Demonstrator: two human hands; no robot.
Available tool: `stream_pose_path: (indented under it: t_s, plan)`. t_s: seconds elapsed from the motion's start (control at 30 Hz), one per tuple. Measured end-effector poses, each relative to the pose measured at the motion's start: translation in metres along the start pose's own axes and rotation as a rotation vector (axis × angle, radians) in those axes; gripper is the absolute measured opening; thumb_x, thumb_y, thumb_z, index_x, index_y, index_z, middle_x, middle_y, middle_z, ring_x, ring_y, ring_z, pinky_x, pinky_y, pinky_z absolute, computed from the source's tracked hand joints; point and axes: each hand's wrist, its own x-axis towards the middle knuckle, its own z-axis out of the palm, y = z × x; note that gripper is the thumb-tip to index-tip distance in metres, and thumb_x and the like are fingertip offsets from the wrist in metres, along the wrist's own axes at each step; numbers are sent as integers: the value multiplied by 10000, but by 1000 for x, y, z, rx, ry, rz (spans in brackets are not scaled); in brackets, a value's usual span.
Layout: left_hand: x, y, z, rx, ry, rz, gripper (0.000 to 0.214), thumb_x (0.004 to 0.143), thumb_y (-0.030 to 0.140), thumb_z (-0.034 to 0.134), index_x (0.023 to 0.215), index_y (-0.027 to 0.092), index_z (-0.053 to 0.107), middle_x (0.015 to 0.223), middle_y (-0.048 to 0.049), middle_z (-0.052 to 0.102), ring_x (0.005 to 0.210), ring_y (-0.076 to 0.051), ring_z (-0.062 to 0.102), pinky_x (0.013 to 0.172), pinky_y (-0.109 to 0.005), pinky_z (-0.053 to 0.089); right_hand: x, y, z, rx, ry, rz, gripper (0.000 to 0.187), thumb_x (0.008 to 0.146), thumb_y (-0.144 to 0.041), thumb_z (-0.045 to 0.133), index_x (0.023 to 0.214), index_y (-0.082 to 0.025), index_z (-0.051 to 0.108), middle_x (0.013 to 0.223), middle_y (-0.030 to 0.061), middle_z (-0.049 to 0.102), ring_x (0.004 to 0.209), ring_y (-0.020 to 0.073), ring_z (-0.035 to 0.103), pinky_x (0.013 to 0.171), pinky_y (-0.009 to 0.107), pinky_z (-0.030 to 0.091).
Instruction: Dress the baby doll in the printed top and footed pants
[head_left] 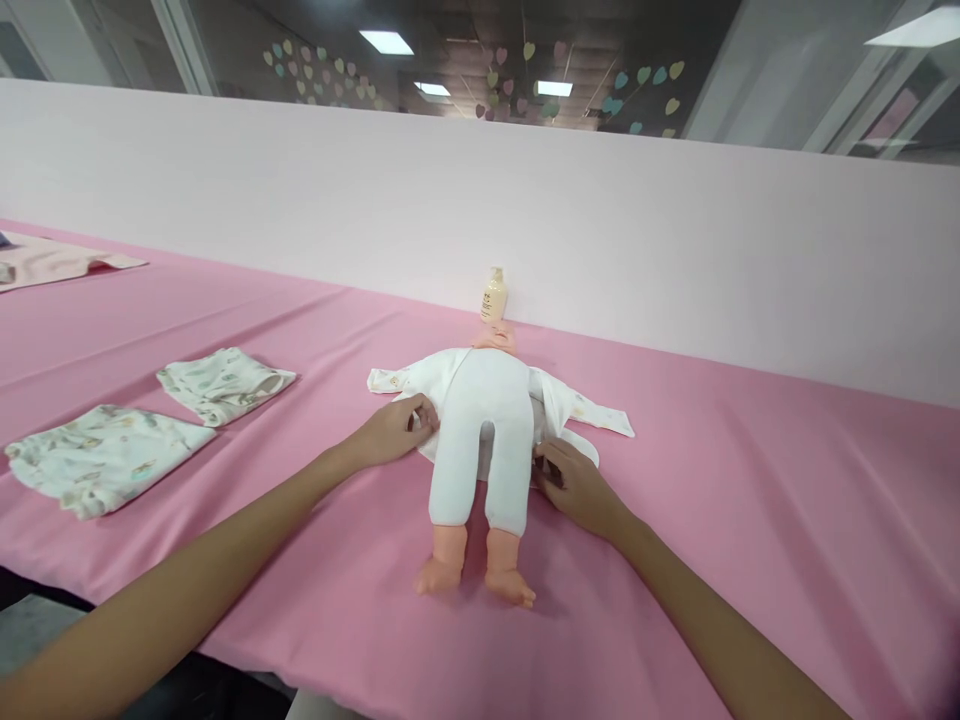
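A baby doll point(491, 390) with a white cloth body and bare plastic feet lies on its back, feet towards me. Spread open beneath it is a white baby shirt point(553, 397), its patterned sleeves stretched out to both sides. My left hand point(396, 430) is closed, fingers pinching the shirt's edge beside the doll's hip. On the other side, my right hand point(579, 486) has its fingers curled at the shirt's lower edge next to the doll's thigh. The doll's head is foreshortened at the far end, and the shirt's back is mostly hidden under the body.
Two folded, patterned baby garments lie at the left, a smaller one point(225, 385) behind a larger one point(109, 455). A pump bottle point(494, 296) stands by the white wall point(315, 190) beyond the doll. A pink cloth point(712, 480) covers the table; a paler cloth point(67, 260) lies far left.
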Motion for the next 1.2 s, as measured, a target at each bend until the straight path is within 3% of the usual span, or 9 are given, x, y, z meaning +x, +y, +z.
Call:
stream_pose_path:
  t_s: [0.17,0.3,0.47,0.57,0.67,0.8,0.93,1.07,1.2]
  plan:
    - [2,-23,-9,364,103,-17,349,919,549,567,1049,225,589,1160,-114,707,1084,-335,620,949,-462,456,1,16,-1,-48,242,90,115,1013,-291,530,1064,-250,625,1044,79,669,957,251,617,783,367,493]
    - [-4,-18,-25,472,-14,-154,343,932,548,535,803,230,549,878,-58,726,808,-269,648,906,-455,431,-2,28,-4,-150,257,267,134,984,-384,569,1024,-257,578,991,59,675,915,251,637,742,355,483]
    - [-8,-17,-41,565,-147,-297,657,994,661,352,521,211,420,550,-53,600,584,-235,598,898,-466,406,-5,30,-15,-104,175,438,272,1055,-512,411,995,-268,516,893,27,691,756,222,638,685,346,453]
    - [-5,-25,-40,572,-18,-335,609,961,715,369,643,228,550,740,-95,715,768,-308,682,886,-461,428,-8,35,-20,-200,265,441,250,1026,-502,429,985,-266,502,975,61,699,896,265,648,734,366,460]
    - [-3,-34,-32,571,155,-352,569,894,727,464,995,204,665,1128,-176,743,1081,-397,666,916,-476,453,-10,43,-25,-304,322,486,302,944,-557,533,973,-258,506,1084,101,684,1051,314,622,752,375,463]
    - [1,-42,-27,474,142,-408,538,864,684,506,1045,200,656,1186,-175,724,1106,-384,665,882,-431,481,-13,49,-33,-277,164,631,443,899,-688,558,850,-259,461,894,50,660,815,250,618,656,336,417]
    - [6,-45,-33,347,51,-419,373,859,590,511,812,235,614,1007,-88,758,954,-310,711,764,-357,473,-12,52,-45,-221,15,609,479,923,-647,516,689,-245,399,723,13,587,692,201,553,636,320,388]
    - [9,-45,-43,211,80,-459,375,882,569,462,785,237,606,902,-65,758,865,-288,717,690,-339,452,-15,57,-72,-25,-54,581,399,887,-609,590,738,-245,524,760,23,647,725,218,572,659,331,437]
    - [5,-42,-47,359,76,-407,342,855,542,500,721,235,565,881,-92,747,885,-332,705,773,-401,457,-22,60,-97,128,-227,527,429,823,-598,699,687,-259,473,715,18,599,637,197,498,578,334,417]
